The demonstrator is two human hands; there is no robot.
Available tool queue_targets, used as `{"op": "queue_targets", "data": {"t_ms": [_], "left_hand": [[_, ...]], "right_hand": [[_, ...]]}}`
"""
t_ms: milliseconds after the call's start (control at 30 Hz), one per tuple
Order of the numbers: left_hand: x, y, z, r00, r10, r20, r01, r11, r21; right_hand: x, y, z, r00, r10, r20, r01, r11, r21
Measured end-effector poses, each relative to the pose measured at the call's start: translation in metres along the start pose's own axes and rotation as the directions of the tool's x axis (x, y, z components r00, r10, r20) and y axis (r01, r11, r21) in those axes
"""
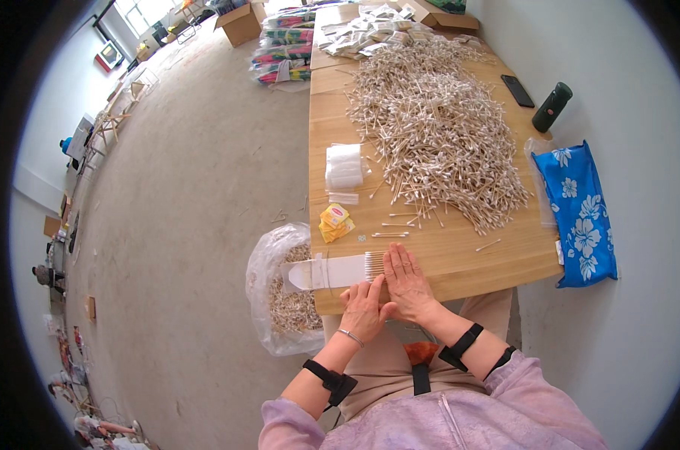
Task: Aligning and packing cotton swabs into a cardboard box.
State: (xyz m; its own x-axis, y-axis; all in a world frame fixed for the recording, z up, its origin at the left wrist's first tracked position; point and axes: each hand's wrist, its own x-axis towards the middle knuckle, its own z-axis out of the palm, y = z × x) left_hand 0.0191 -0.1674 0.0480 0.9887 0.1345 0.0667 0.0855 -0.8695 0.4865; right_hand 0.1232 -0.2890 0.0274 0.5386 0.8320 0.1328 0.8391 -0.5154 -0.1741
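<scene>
A row of cotton swabs [374,265] lies side by side at the right end of a flat white strip [346,273] near the table's front edge. My right hand [409,286] rests flat against the right side of the row, its fingers stretched forward and covering part of the swabs. At the front end of the row is my left hand [364,309], fingers a little bent and apart, with the fingertips touching or just beside the swabs. Neither hand grips anything that shows. Beyond them spreads a large heap of loose cotton swabs [437,127].
Small clear bags [344,166] and yellow cards [335,223] lie left of the heap. A blue flowered pack [577,214], dark bottle [552,107] and black phone [517,91] line the right edge. A plastic bag of swabs [257,289] stands below the table's left edge.
</scene>
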Motion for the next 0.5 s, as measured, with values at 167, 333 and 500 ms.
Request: {"op": "queue_targets", "data": {"t_ms": [167,333,500], "left_hand": [[0.0037,0.0001,0.001,0.998,-0.011,-0.054,0.01,1.0,-0.011],[0.0087,0.0009,0.0008,1.0,-0.007,-0.031,0.007,1.0,-0.011],[0.0081,-0.0015,0.0028,0.999,-0.002,-0.046,0.002,1.0,-0.016]], "right_hand": [[0.0003,-0.0008,-0.0037,0.998,0.006,0.055,-0.008,1.0,0.021],[0.0005,0.0004,0.0005,1.0,0.018,0.021,-0.019,0.998,0.052],[0.0008,-0.0017,-0.0015,0.999,0.017,0.028,-0.018,0.999,0.048]]}}
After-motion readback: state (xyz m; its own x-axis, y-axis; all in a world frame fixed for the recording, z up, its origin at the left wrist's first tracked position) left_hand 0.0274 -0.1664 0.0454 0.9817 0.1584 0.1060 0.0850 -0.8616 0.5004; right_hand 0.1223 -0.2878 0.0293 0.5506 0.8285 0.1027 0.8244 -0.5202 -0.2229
